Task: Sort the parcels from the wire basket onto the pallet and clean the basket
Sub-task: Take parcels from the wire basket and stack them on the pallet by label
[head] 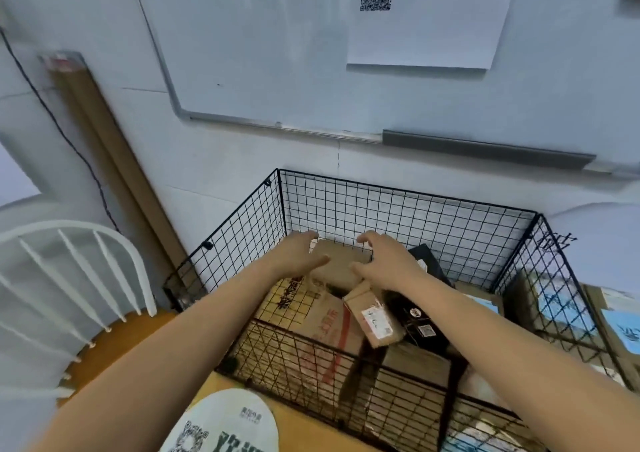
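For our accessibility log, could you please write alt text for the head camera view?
The left hand and right hand flank a small brown box atop the parcels in a black wire basket; whether they grip it is unclear. The basket stands against a white wall under a whiteboard, beside a white chair.

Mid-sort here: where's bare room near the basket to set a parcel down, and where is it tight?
Bare: the orange chair seat left of the wire basket, and a narrow yellow strip between the basket's near wall and the round sticker. Crowded: the basket floor, packed with parcels around the brown parcel flanked by the left hand and right hand.
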